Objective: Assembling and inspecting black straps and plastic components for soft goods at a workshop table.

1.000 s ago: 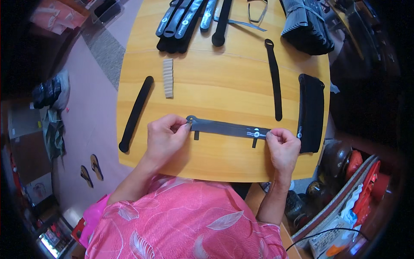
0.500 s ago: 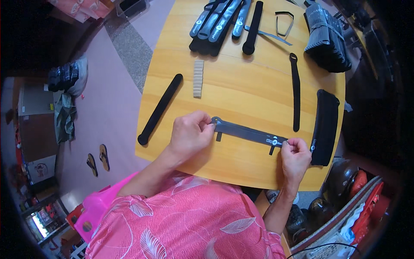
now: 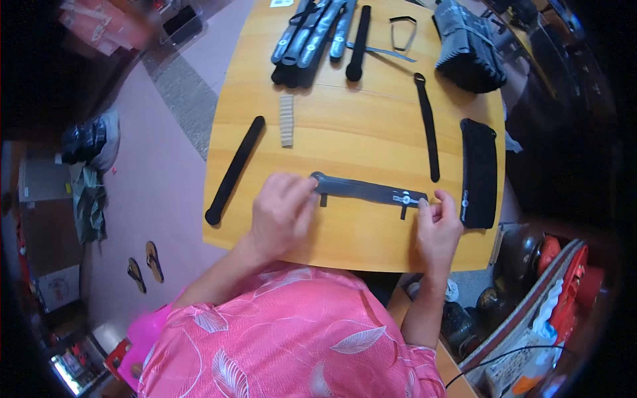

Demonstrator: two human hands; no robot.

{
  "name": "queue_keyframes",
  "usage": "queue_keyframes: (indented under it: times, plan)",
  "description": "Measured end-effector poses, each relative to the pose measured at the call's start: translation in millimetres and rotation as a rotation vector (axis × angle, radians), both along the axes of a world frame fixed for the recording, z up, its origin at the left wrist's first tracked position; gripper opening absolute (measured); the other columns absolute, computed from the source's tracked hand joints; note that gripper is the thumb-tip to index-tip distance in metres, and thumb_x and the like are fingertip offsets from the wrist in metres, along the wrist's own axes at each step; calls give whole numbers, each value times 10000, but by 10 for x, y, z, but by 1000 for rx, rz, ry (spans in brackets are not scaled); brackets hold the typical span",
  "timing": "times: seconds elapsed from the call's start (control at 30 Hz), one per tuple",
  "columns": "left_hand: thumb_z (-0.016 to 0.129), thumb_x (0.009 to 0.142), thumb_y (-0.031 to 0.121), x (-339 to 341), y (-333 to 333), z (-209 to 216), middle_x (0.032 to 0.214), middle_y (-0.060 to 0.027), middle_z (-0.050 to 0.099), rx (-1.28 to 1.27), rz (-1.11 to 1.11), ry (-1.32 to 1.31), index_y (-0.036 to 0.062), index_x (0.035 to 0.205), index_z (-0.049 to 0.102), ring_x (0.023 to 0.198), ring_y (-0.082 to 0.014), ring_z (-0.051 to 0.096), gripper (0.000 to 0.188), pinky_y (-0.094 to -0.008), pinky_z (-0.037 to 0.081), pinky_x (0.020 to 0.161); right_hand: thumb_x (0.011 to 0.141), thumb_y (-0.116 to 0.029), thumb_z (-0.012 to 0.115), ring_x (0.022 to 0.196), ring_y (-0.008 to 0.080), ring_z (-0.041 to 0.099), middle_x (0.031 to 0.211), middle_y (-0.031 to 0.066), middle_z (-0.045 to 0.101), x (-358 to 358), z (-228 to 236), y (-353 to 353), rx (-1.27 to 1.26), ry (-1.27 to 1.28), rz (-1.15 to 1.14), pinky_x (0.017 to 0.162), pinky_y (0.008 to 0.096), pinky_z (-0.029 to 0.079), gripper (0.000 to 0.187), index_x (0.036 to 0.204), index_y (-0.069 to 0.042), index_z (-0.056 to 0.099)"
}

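A dark grey strap (image 3: pixel 361 190) with a rounded left end lies across the near part of the table. Two short black tabs stick out below it, one near each end, and a pale printed mark shows near its right end. My left hand (image 3: pixel 282 215) is at the rounded end, its fingers smeared by motion, so their grip is unclear. At the other end, my right hand (image 3: pixel 439 222) has its thumb by the strap's tip and its index finger lifted apart. Left of the strap lies a black strap (image 3: pixel 235 169); beyond it is a ribbed beige strip (image 3: pixel 286 121).
Black straps in grey sleeves (image 3: pixel 312 36) and a bundled grey-and-black stack (image 3: pixel 468 50) lie at the far side. A slim looped black strap (image 3: pixel 428 129) and a wide black piece (image 3: pixel 479 176) are on the right. The wooden table's (image 3: pixel 371 249) near edge meets my body.
My right index finger has lifted away from the thumb at the strap's end. My left hand has shifted and blurred at the rounded end. The whole view has moved slightly.
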State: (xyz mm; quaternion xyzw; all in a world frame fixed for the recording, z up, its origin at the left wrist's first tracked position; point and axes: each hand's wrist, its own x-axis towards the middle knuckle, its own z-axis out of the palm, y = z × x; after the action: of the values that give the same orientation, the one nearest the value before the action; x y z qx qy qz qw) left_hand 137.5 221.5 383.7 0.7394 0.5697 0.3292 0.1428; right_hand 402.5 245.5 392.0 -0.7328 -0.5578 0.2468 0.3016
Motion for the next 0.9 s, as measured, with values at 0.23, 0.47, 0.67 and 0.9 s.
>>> queue_keyframes:
  times: [0.23, 0.47, 0.67, 0.9]
  plan:
    - [644, 774, 267, 250, -192, -116, 1364, -136, 451, -58, -135, 367, 33, 1255, 509, 1273, -313, 404, 551, -481, 251, 1003, 810, -146, 616, 1137, 258, 545, 1203, 155, 575, -637, -83, -238, 368, -336, 731, 976, 462, 390, 372, 1156, -15, 579]
    - [527, 901, 289, 47, -103, -72, 1391, -57, 466, -189, -206, 334, 98, 1307, 493, 1318, -213, 398, 450, -579, 91, 1079, 868, -215, 578, 1320, 238, 395, 1379, 103, 474, -27, -120, -310, 132, -476, 611, 1093, 526, 225, 466, 1296, -47, 507]
    - [500, 918, 245, -111, -8, -100, 1362, -80, 494, -210, -311, 241, 87, 1304, 490, 1297, -245, 432, 418, -595, 23, 1101, 846, -178, 598, 1295, 270, 421, 1347, 133, 497, 148, -138, -321, 139, -495, 473, 1085, 524, 233, 468, 1287, -44, 518]
    - [554, 894, 310, -163, -43, -136, 1369, -63, 490, -165, -327, 293, 123, 1287, 512, 1296, -208, 432, 438, -634, 97, 1078, 820, -148, 621, 1029, 309, 540, 1110, 160, 580, 69, 139, -95, 119, -479, 493, 950, 483, 371, 332, 1108, 10, 572]
